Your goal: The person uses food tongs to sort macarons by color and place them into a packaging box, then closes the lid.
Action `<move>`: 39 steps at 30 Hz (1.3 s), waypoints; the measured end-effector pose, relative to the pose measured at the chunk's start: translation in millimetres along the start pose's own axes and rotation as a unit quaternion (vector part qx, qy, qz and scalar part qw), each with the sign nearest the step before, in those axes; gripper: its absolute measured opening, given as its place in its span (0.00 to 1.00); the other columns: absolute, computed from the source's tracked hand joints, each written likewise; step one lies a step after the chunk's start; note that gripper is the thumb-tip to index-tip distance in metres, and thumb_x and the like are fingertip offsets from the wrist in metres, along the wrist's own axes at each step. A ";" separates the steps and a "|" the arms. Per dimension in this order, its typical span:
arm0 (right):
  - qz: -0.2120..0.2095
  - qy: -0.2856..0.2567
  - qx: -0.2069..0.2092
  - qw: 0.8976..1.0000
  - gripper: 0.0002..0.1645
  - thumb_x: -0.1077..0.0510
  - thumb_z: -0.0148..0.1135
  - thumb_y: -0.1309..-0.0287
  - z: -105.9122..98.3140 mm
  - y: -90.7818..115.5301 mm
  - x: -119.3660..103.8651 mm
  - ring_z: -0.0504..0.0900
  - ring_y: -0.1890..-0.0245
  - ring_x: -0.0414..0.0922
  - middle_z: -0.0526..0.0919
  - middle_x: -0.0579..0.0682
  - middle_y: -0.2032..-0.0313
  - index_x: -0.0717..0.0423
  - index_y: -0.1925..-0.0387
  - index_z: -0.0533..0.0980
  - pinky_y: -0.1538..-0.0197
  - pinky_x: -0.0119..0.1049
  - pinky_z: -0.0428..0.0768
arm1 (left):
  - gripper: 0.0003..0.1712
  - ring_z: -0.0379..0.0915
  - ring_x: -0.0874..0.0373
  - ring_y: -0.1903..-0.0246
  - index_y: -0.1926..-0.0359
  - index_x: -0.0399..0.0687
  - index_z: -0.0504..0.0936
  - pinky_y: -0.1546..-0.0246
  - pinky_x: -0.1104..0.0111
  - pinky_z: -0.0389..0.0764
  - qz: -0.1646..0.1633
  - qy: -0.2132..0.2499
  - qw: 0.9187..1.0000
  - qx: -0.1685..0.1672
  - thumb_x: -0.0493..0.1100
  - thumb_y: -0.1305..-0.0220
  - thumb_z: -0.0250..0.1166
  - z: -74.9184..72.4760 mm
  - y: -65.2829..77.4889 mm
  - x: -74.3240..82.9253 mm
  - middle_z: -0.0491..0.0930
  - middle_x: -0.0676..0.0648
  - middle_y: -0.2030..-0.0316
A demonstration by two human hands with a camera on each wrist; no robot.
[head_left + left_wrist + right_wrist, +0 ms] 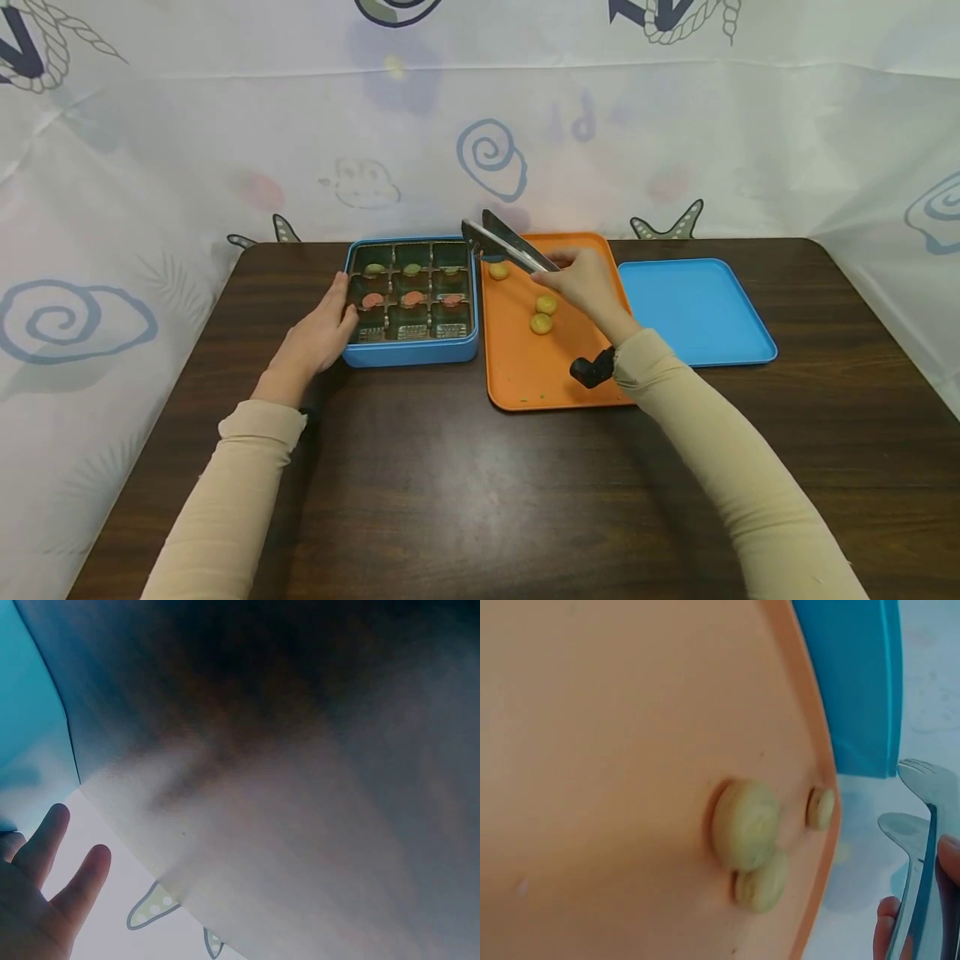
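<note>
My left hand (318,333) rests along the left side of a blue box (411,355), its fingers fairly straight. A dark insert divides the box into compartments, with green macarons (412,269) in the back row and pink macarons (412,298) in the middle one. In my right hand (588,287) I grip metal tongs (517,247), tilted up over the box's right edge. The right wrist view shows their fork-like and spoon-like ends (915,832) apart, nothing between them. Yellow macarons (541,323) lie on the orange tray (525,375) below that hand.
Right of the orange tray lies a flat blue tray (693,312), partly behind the right forearm. All stand on a dark wooden table (420,483). Behind it hangs a white printed cloth (315,125). Small crumbs dot the orange tray's near side.
</note>
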State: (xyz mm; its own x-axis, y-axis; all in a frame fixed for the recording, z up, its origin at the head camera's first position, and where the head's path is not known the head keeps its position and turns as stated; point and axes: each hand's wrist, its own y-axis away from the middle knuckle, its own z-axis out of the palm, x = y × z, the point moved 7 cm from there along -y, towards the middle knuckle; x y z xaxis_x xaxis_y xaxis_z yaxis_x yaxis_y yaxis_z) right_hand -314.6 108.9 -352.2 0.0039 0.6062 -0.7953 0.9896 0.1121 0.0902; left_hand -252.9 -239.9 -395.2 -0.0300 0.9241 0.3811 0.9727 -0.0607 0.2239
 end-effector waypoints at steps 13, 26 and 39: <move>0.014 0.052 -0.021 0.998 0.29 0.53 0.66 0.43 -9.1 1.6 21.0 0.75 0.41 0.56 0.77 0.59 0.41 0.59 0.41 0.75 0.43 0.48 0.78 | 0.37 0.43 0.35 0.28 0.27 0.54 0.21 0.35 0.33 0.49 -0.009 0.000 1.000 -0.010 0.59 0.26 0.26 -1.6 2.9 0.1 0.23 0.49 0.25; 0.036 0.074 -0.032 0.996 0.31 0.51 0.66 0.43 -3.6 -3.6 34.2 0.75 0.42 0.55 0.77 0.58 0.41 0.56 0.39 0.74 0.45 0.48 0.78 | 0.37 0.43 0.35 0.27 0.27 0.55 0.21 0.35 0.32 0.48 -0.009 0.005 1.000 -0.009 0.60 0.26 0.26 -1.7 2.6 1.4 0.23 0.49 0.25; 0.031 0.061 -0.018 0.997 0.25 0.57 0.67 0.44 -1.7 -6.1 34.3 0.77 0.46 0.56 0.79 0.62 0.46 0.60 0.45 0.77 0.47 0.47 0.79 | 0.37 0.42 0.36 0.27 0.27 0.52 0.21 0.33 0.37 0.52 -0.003 0.005 1.000 -0.008 0.59 0.26 0.25 -0.7 0.9 1.1 0.24 0.47 0.25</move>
State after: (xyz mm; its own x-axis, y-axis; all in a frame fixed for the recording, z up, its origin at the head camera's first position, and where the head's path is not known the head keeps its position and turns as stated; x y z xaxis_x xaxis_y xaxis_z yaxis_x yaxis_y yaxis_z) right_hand -320.8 130.4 -379.0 0.0446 0.7043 -0.7085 0.9820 0.0993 0.1605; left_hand -252.3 -239.2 -394.0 -0.0386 0.9209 0.3878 0.9687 -0.0608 0.2408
